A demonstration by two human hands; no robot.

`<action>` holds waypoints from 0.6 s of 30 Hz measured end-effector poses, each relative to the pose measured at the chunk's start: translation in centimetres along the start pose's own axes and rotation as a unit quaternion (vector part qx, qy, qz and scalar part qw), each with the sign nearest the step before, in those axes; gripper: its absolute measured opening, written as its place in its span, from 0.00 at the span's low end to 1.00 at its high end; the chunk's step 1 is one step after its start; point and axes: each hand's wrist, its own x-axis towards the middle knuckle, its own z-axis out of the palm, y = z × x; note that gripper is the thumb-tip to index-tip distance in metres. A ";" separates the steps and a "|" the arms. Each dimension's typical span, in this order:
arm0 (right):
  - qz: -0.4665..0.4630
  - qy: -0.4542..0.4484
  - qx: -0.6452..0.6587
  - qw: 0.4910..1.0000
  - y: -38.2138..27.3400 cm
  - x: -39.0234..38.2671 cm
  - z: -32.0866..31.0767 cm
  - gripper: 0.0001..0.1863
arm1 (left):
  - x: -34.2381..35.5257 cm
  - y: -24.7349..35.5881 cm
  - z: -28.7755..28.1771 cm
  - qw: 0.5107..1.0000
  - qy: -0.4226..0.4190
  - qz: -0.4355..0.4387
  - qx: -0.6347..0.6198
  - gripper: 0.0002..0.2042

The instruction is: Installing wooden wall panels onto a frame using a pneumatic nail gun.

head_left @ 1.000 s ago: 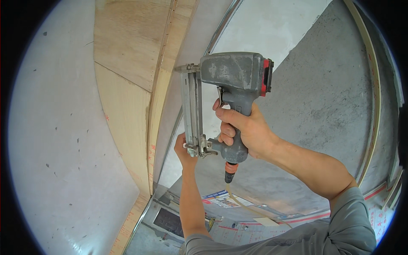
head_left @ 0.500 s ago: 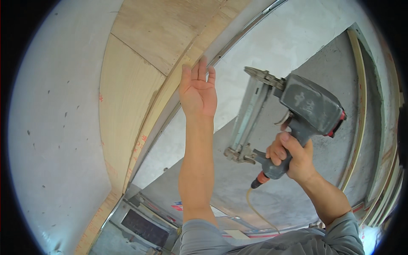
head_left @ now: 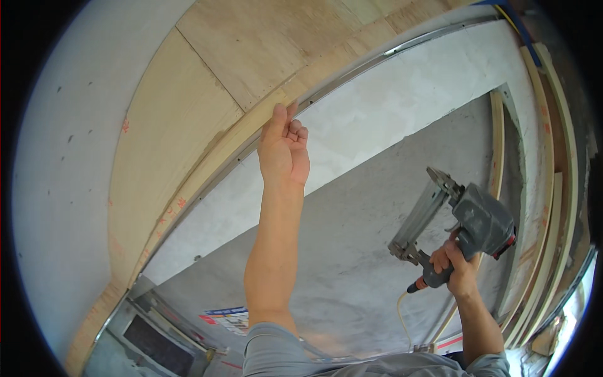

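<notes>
Raised overhead in the middle of the head view, my left hand (head_left: pixel 284 151) is at the lower edge of a long pale wooden strip (head_left: pixel 217 151). Its thumb lies against the strip and the other fingers are curled in, palm toward me. Plywood panels (head_left: pixel 251 47) adjoin the strip above. Lower and to the right, my right hand (head_left: pixel 458 269) is wrapped round the handle of a grey pneumatic nail gun (head_left: pixel 482 220). The gun is held apart from the strip, its long magazine to the left. A thin yellowish air hose (head_left: pixel 400 308) hangs from the handle's end.
A metal track (head_left: pixel 352 74) runs beside the strip. Past it are a white band (head_left: pixel 389 119) and a grey concrete surface (head_left: pixel 352 251). Several long wooden battens (head_left: pixel 556 207) stand at the right. A dark-paned window or door (head_left: pixel 157 345) shows at the lower left.
The nail gun in my right hand has moved down and right, farther from the strip. My left hand's outstretched fingers have curled in at the strip's edge. The view has shifted.
</notes>
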 end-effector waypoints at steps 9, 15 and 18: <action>-0.017 0.121 -0.150 0.981 1.2 -3.6 -5.4 0.05 | -3.7 -3.6 -1.7 0.980 -0.104 -0.020 0.169 0.12; -0.011 0.151 -0.160 0.975 2.3 -5.0 -4.3 0.06 | 1.3 -3.0 2.0 0.993 -0.057 0.091 0.057 0.07; 0.005 0.142 -0.202 0.969 1.7 -5.9 -4.6 0.07 | 1.3 -3.2 2.8 0.989 -0.050 0.138 0.025 0.05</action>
